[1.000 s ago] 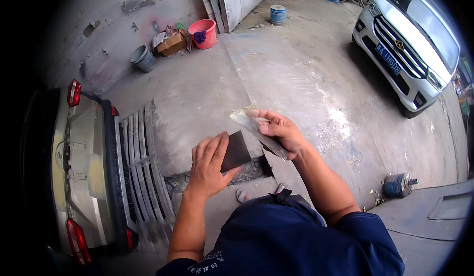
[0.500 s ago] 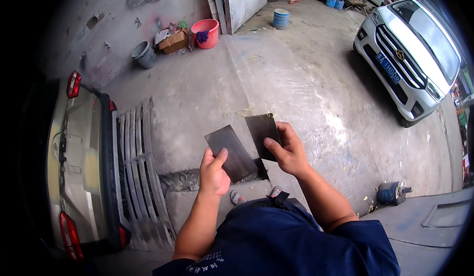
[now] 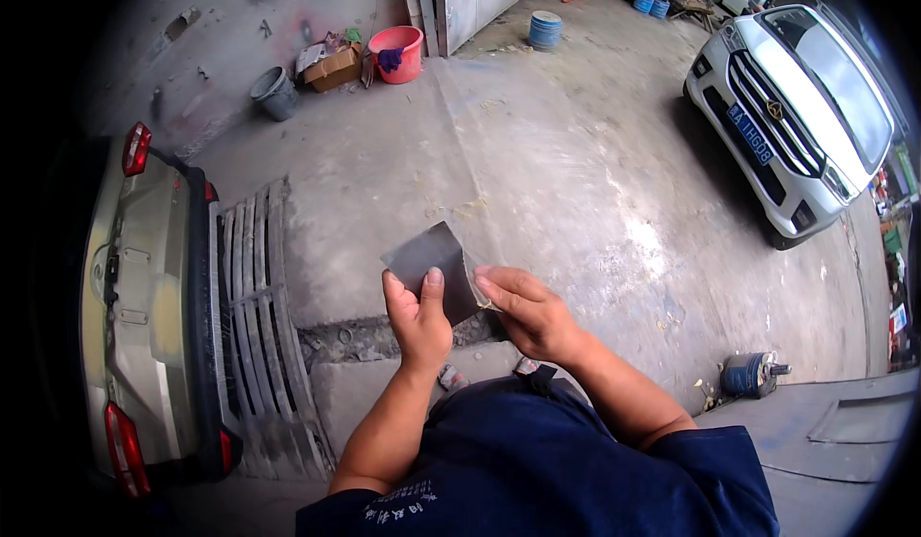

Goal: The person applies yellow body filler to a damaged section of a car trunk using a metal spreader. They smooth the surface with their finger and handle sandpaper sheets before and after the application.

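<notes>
My left hand (image 3: 420, 328) is closed on a thin, rectangular dark grey putty scraper (image 3: 427, 249), thumb pressed on its upper face. Close against its right side, my right hand (image 3: 535, 316) pinches a second putty scraper (image 3: 468, 266), now turned nearly edge-on. Yellowish residue clings to that second blade near my right fingertips. The two blades overlap in front of my body; whether their edges actually touch is hard to make out. My fingers beneath the blades are hidden.
At the left stands a tan car (image 3: 153, 297) with yellowish patches, beside a slatted metal grate (image 3: 254, 297). A white car (image 3: 796, 105) is parked at the right. A red tub (image 3: 401, 57), a grey bucket (image 3: 275, 95) and a blue bucket (image 3: 545, 30) stand farther off.
Both hands have come together. The right scraper moved left and down and turned edge-on against the left one, which tilted and rose slightly.
</notes>
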### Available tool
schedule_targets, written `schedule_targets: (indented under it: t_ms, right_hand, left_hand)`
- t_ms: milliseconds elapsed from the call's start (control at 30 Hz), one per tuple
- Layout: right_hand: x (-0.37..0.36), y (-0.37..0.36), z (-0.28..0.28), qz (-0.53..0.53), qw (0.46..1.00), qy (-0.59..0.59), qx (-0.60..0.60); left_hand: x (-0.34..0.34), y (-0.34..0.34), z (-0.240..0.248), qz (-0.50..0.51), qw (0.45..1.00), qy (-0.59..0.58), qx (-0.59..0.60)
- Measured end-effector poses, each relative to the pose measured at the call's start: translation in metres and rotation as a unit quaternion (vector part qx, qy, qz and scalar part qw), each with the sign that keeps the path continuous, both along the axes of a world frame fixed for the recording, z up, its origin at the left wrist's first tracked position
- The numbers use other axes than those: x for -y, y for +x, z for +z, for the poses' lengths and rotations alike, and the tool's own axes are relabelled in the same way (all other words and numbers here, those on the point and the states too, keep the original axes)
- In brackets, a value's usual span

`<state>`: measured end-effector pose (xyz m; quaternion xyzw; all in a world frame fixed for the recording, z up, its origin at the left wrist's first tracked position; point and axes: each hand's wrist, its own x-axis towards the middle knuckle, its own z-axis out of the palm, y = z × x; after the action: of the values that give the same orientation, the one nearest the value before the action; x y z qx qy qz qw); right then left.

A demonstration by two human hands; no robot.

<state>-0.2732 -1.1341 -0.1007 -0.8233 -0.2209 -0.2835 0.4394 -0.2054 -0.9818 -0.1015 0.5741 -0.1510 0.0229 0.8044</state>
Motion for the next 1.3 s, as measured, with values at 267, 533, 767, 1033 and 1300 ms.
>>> schedule_targets:
  t_ms: [267,533,767,1033,1300]
  right_hand:
    - [-0.003,-0.005,-0.002,0.005,1.0,-0.004,-0.019]
    - [-0.008,-0.009,-0.01,-0.015,0.998,-0.005,-0.059]
    - [-0.009,-0.007,-0.023,-0.066,0.991,-0.05,-0.108]
    - [0.036,-0.006,-0.004,-0.219,0.91,0.088,-0.34]
    - [0.027,0.008,-0.001,0.168,0.834,0.291,-0.437]
  left_hand:
    - [-0.004,0.0,-0.003,0.003,1.0,-0.013,0.021]
    - [-0.011,0.007,-0.004,0.0,0.998,-0.039,0.041]
    - [-0.013,0.013,-0.002,-0.032,0.996,-0.06,0.049]
    - [-0.022,0.034,0.005,-0.148,0.972,-0.118,-0.141]
    - [-0.002,0.02,-0.006,-0.295,0.903,-0.152,-0.272]
